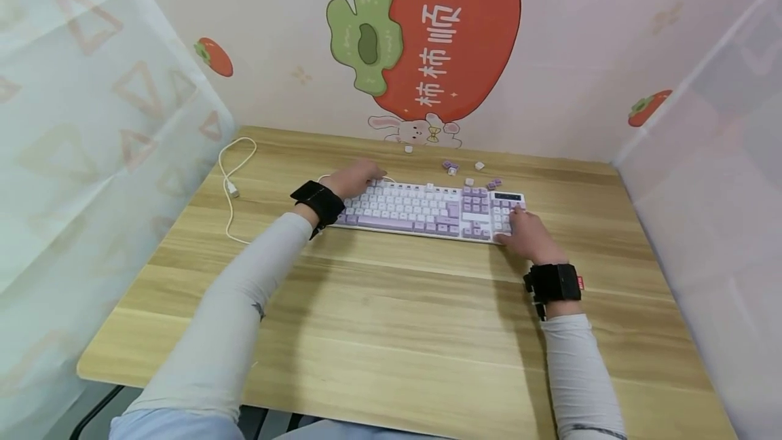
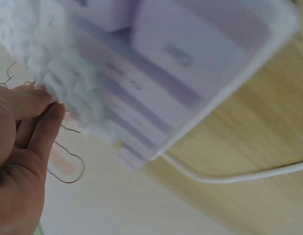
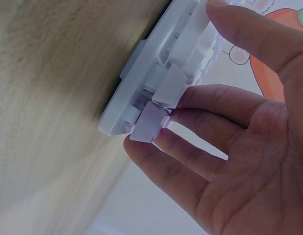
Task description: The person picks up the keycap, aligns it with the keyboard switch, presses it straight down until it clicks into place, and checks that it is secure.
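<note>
I take the white and purple keyboard [image 1: 403,208] as my landmark; it lies keys up across the wooden surface [image 1: 391,311], nearer the back wall [image 1: 568,80] than the person. At the keyboard's back left part I have the left grip [image 1: 353,180], a bare hand. The left wrist view shows me its thumb and fingertips drawn close together at the keyboard's edge, but the keys partly hide the very tips, so I cannot tell whether they are clamped on anything. At the keyboard's right end I have the right grip [image 1: 530,233], also bare, with thumb and fingers well apart: the thumb is near the keyboard's front edge, and the slightly bent fingers reach over the number keys, tips at a purple key [image 3: 149,122] on the end

Behind the keyboard I see loose keycaps, white [image 1: 479,166] and purple [image 1: 497,182], scattered toward the wall; a few sit just beside the keyboard's back edge, and one white piece [image 1: 408,149] is farther back. A dark panel [image 1: 507,196] is set into the keyboard's back right corner. To the keyboard's left I can follow a white cable [image 2: 230,179] lying in a loose curve, its plug [image 1: 232,189] well apart from the keys. On the wall behind the keyboard I make out a large orange-red persimmon [image 1: 476,26] with white characters, and a rabbit [image 1: 415,132] drawn at its foot
</note>
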{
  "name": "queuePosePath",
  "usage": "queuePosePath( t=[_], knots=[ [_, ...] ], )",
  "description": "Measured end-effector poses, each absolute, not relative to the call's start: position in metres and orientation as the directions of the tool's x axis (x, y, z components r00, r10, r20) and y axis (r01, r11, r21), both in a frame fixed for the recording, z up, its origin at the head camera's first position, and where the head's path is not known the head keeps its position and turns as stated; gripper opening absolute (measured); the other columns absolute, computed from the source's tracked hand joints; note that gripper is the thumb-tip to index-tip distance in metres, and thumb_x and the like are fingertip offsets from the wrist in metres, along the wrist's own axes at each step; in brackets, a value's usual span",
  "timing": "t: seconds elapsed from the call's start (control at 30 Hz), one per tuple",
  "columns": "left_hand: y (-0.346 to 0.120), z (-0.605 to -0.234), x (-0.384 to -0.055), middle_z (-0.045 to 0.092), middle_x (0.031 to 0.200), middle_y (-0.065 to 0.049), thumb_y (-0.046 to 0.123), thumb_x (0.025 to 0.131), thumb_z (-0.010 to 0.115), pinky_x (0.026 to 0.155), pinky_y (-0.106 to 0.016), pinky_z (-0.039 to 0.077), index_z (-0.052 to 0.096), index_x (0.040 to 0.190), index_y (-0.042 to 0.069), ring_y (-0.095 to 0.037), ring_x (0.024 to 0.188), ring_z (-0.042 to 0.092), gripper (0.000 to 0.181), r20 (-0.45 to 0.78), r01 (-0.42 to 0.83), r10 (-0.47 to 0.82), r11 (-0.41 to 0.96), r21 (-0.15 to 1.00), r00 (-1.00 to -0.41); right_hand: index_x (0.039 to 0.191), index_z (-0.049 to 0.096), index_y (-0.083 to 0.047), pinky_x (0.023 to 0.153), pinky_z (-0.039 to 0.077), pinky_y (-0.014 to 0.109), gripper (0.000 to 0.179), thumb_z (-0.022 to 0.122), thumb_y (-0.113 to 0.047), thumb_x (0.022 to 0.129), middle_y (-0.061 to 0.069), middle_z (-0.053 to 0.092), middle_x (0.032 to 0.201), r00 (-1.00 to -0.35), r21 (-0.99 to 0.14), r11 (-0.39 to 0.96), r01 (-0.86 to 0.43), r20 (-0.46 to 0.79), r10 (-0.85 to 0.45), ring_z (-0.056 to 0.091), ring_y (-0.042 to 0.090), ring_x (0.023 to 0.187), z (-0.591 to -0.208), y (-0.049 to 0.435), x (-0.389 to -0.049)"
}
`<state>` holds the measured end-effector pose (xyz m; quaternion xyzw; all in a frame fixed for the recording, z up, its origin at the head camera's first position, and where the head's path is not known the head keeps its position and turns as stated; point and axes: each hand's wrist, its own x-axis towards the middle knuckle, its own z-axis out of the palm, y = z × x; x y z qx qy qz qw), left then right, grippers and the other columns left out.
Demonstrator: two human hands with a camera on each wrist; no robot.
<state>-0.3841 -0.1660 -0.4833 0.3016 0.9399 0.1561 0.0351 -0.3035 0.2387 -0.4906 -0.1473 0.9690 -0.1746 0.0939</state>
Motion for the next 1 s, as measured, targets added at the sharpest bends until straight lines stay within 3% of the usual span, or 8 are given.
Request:
queuePosePath(
  t=[0.2,0.33,0.5,0.57,0.7,0.83,0.9,1.0],
  knots=[
    [-0.158,-0.489,-0.382,0.069,0.114,-0.020,-0.005,0.102,0.047,0.101,-0.047,0.048,0.068,0.123,-0.004,-0.034,0.107,0.062,0.029,0.051,0.587,0.592,0.777,0.228,-0.804,0.119,0.055,0.018,0.090,0.050,0.054,0.050,0.071,-0.023,0.095,0.042,0.046,0.138,-0.943,-0.370,0.902,-0.222,-0.154,-0.295,0.058,0.044,0.104,-0.490,0.242,-0.303],
    [-0.153,-0.489,-0.378,0.069,0.112,-0.019,-0.001,0.105,0.045,0.099,-0.047,0.048,0.066,0.120,-0.002,-0.034,0.105,0.062,0.026,-0.017,0.583,0.591,0.800,0.137,-0.807,0.119,0.056,0.019,0.098,0.047,0.058,0.050,0.071,-0.022,0.095,0.044,0.039,0.144,-0.942,-0.371,0.900,-0.229,-0.148,-0.301,0.055,0.051,0.116,-0.488,0.241,-0.302],
    [-0.147,-0.485,-0.370,0.063,0.132,-0.023,-0.005,0.104,0.043,0.107,-0.045,0.047,0.059,0.132,-0.006,-0.037,0.121,0.060,0.032,-0.116,0.592,0.589,0.806,0.011,-0.800,0.110,0.060,0.016,0.098,0.047,0.059,0.043,0.071,-0.022,0.094,0.046,0.036,0.146,-0.939,-0.389,0.888,-0.245,-0.132,-0.317,0.054,0.054,0.118,-0.486,0.240,-0.302],
    [-0.149,-0.486,-0.369,0.058,0.139,-0.025,-0.006,0.105,0.041,0.111,-0.045,0.044,0.056,0.136,-0.008,-0.039,0.128,0.057,0.035,-0.118,0.591,0.588,0.807,0.013,-0.800,0.108,0.060,0.015,0.097,0.048,0.058,0.041,0.071,-0.021,0.094,0.046,0.036,0.147,-0.940,-0.394,0.886,-0.245,-0.128,-0.317,0.055,0.052,0.116,-0.488,0.240,-0.303],
    [-0.156,-0.486,-0.376,0.065,0.126,-0.023,0.000,0.106,0.042,0.107,-0.047,0.046,0.063,0.126,-0.006,-0.037,0.119,0.060,0.029,-0.043,0.502,0.528,0.828,0.251,-0.848,0.111,0.059,0.015,0.097,0.047,0.057,0.042,0.071,-0.022,0.094,0.045,0.035,0.148,-0.940,-0.398,0.885,-0.244,-0.127,-0.316,0.056,0.050,0.115,-0.489,0.241,-0.305],
    [-0.168,-0.482,-0.388,0.066,0.126,-0.026,-0.007,0.096,0.058,0.105,-0.048,0.049,0.063,0.127,-0.010,-0.039,0.119,0.062,0.032,0.006,0.385,0.467,0.721,0.577,-0.884,0.114,0.058,0.015,0.100,0.046,0.059,0.044,0.071,-0.022,0.094,0.045,0.032,0.149,-0.941,-0.405,0.885,-0.230,-0.138,-0.308,0.054,0.051,0.119,-0.488,0.242,-0.306],
    [-0.175,-0.482,-0.394,0.063,0.132,-0.029,-0.013,0.090,0.063,0.106,-0.049,0.049,0.060,0.131,-0.013,-0.042,0.125,0.060,0.042,0.007,0.358,0.473,0.656,0.664,-0.881,0.117,0.057,0.016,0.103,0.044,0.060,0.047,0.071,-0.022,0.094,0.045,0.032,0.150,-0.943,-0.413,0.884,-0.219,-0.145,-0.301,0.052,0.053,0.123,-0.488,0.242,-0.305],
    [-0.181,-0.485,-0.397,0.066,0.127,-0.029,-0.013,0.087,0.068,0.100,-0.047,0.053,0.061,0.128,-0.015,-0.042,0.119,0.064,0.042,0.016,0.344,0.488,0.591,0.730,-0.872,0.120,0.057,0.017,0.105,0.043,0.060,0.049,0.071,-0.022,0.094,0.045,0.031,0.151,-0.942,-0.420,0.882,-0.212,-0.154,-0.299,0.050,0.054,0.126,-0.490,0.242,-0.305]
  ],
)
